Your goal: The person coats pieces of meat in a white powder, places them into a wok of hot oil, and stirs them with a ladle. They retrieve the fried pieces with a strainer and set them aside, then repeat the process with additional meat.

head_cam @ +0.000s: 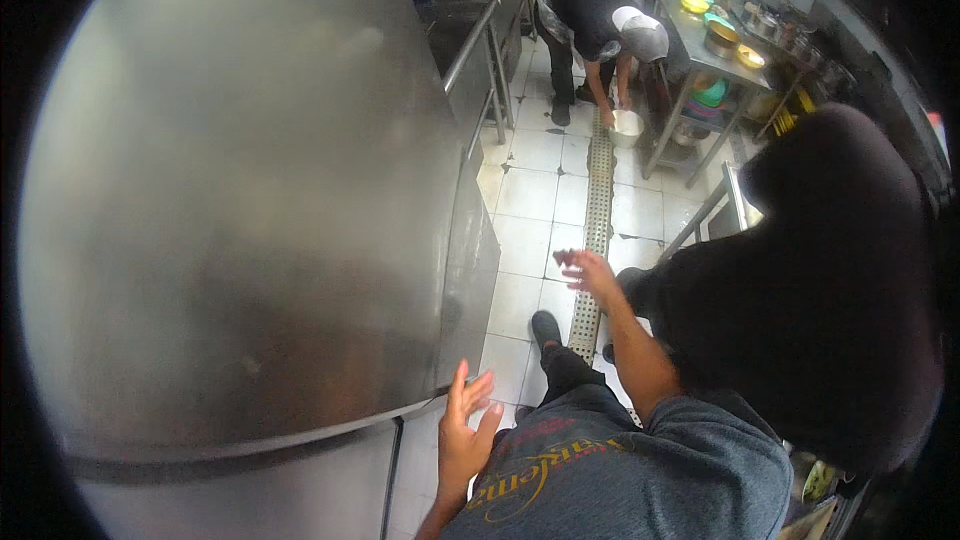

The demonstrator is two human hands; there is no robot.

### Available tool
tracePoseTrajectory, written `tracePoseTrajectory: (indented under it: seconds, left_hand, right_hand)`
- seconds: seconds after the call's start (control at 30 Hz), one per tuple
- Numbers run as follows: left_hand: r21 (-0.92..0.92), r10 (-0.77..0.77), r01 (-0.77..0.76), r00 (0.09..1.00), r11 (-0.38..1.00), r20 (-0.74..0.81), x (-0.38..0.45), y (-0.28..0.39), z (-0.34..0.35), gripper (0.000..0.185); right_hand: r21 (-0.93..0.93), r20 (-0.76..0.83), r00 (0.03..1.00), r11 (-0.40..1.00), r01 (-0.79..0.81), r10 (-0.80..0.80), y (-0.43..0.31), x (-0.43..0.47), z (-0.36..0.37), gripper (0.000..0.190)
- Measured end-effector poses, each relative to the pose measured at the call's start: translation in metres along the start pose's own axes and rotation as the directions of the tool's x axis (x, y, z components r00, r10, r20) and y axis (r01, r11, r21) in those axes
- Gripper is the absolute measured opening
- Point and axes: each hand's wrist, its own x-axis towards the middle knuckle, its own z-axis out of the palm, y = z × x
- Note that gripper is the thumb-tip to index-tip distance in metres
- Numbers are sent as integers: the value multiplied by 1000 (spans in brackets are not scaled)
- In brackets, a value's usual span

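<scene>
My left hand (466,424) is raised in front of my grey T-shirt (622,472), fingers spread and nothing in it. It is beside the lower corner of a large stainless-steel cabinet (247,202). Farther forward, my right hand (592,275) reaches out over the white tiled floor (525,240), close above a perforated drain grate (599,187). Its fingers are slightly curled and apart, and I see nothing plainly held. A small dark patch shows by the fingertips, too blurred to name.
Close on my right stands a person in dark clothing (795,300). Ahead, another person in a cap (592,15) bends over a white bucket (625,127). A metal table (697,52) bears bowls and a pot (721,39). A sink unit with a rail (472,45) stands ahead left.
</scene>
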Motion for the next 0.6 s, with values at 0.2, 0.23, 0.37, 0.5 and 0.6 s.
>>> tracePoseTrajectory:
  seconds: [0.2, 0.23, 0.37, 0.5, 0.6]
  left_hand:
    - [-92, -383, 379, 923, 921, -32, 53, -55, 5, 76]
    - [-113, -405, 400, 914, 909, -22, 73, -53, 9, 76]
    - [-62, -373, 372, 928, 926, 0, 159, -42, 21, 72]
    - [7, -363, 363, 932, 932, -18, 246, -6, 39, 70]
    - [-17, -295, 296, 954, 955, 60, 302, -3, 48, 69]
  right_hand:
    - [328, 235, 949, 936, 127, -211, -128, 68, 9, 26]
    - [357, 264, 937, 926, 126, -230, -145, 86, 9, 26]
    - [413, 368, 878, 900, 141, -307, -189, 151, -2, 31]
    - [370, 360, 864, 904, 213, -351, -244, 198, -15, 31]
    - [346, 302, 875, 899, 270, -379, -278, 219, -38, 30]
